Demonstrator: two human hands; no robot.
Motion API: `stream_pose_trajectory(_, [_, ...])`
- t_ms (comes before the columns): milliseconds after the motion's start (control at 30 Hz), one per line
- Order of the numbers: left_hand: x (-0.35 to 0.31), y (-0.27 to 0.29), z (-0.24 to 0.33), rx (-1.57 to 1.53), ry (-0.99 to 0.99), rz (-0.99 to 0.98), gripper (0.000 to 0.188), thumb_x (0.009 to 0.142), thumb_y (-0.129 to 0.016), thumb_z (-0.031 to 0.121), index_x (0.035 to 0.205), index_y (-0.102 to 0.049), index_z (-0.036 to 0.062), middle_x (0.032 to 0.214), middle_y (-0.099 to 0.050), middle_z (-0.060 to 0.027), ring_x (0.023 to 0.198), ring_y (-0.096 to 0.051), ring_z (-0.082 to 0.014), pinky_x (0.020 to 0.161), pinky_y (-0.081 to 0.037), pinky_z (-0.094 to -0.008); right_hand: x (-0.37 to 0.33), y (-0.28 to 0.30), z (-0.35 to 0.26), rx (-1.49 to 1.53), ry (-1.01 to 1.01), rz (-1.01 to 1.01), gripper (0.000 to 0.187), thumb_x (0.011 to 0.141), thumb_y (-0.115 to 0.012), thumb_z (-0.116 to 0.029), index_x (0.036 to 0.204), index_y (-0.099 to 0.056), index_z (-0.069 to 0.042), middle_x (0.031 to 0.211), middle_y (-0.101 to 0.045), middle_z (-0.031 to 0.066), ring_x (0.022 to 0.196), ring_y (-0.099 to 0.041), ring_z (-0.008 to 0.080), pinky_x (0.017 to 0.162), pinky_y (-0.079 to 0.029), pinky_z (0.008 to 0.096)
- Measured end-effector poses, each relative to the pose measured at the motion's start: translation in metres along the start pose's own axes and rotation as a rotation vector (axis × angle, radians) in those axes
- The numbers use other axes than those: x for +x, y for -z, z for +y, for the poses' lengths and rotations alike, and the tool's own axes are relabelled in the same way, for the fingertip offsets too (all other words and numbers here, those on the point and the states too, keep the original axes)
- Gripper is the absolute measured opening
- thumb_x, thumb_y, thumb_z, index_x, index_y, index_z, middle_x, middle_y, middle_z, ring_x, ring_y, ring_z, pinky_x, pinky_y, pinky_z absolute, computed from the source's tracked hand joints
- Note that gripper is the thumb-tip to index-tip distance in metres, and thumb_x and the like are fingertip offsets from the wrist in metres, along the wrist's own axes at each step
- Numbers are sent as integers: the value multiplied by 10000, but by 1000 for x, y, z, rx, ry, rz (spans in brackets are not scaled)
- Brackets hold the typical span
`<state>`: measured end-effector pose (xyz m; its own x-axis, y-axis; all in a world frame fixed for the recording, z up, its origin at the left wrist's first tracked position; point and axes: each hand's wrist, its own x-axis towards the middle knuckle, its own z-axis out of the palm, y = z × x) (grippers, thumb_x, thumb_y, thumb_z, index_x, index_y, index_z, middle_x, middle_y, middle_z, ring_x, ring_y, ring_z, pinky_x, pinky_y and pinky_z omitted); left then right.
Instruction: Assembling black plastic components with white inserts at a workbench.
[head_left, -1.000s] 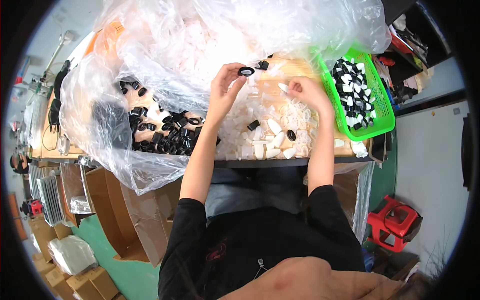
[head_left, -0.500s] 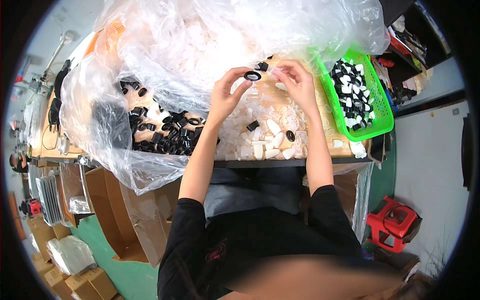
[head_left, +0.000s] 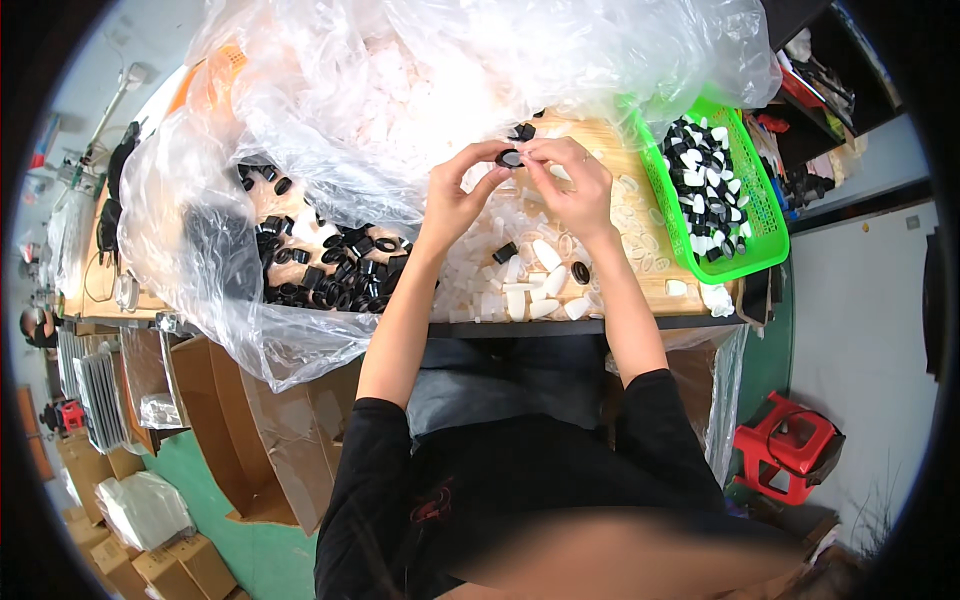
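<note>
Both hands were raised over the counter [head_left: 668, 298], upper centre of the frame, fingertips meeting at one black ring [head_left: 510, 159].

Left hand [head_left: 465, 185]: thumb and forefinger bent into a wide loop, tips closed on the ring's left side; ring gripped, its oval opening facing the camera.

Right hand [head_left: 577, 182]: thumb and fingertips drawn together against the ring's right edge. Could not tell whether they pinched the ring itself or a small pale piece at its rim; the fingers covered that spot.

Below the hands, centre of the frame: translucent pieces [head_left: 478, 268] in a loose heap, with white pointed pieces [head_left: 547, 256] near the counter's front edge. Individual outlines in the heap hard to separate.

Left of centre: pile of black rings [head_left: 345, 268], partly covered by a clear plastic bag [head_left: 300, 340]. Upper centre: bag contents washed out by glare.

Right of centre: green basket [head_left: 738, 270] holding mixed black and white parts [head_left: 708, 190]; its upper end lay under plastic film.
</note>
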<state>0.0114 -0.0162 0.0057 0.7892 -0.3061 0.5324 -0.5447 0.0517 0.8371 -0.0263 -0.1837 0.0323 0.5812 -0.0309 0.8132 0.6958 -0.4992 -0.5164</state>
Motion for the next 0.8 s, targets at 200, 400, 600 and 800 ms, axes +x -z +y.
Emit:
stream_pose_trajectory(200, [-1,0,3,54,-10,14,274,831,-717,33,1095,-656,-7,1022,-707,-114,960,-665,-181,860,-504,-294,9,5,-5,-91,147,-85,176,748,-744,18,889,-667,-55,884,-708,38,825,-666,226,715,-542,315])
stream_pose_trajectory(400, [-1,-2,2,39,-33,55,270,828,-718,27,1088,-655,-10,1015,-706,-121,964,-668,-192,855,-506,-293,7,3,-6,-12,65,-108,173,740,-743,18,881,-677,-57,890,-707,35,847,-650,239,756,-533,351])
stream_pose_trajectory(600, [-1,-1,6,71,-71,63,279,821,-719,13,1093,-657,3,1023,-706,-119,965,-672,-202,850,-511,-297,5,2,-8,-183,131,-106,139,768,-707,15,894,-697,-43,990,-663,71,910,-608,237,761,-516,339])
stream_pose_trajectory(800, [-1,-1,10,118,-98,46,279,820,-715,8,1094,-662,20,1024,-703,-120,950,-679,-229,832,-520,-308,5,5,-6,-132,117,-116,144,797,-645,20,913,-706,-39,1029,-628,102,909,-596,253,769,-512,338])
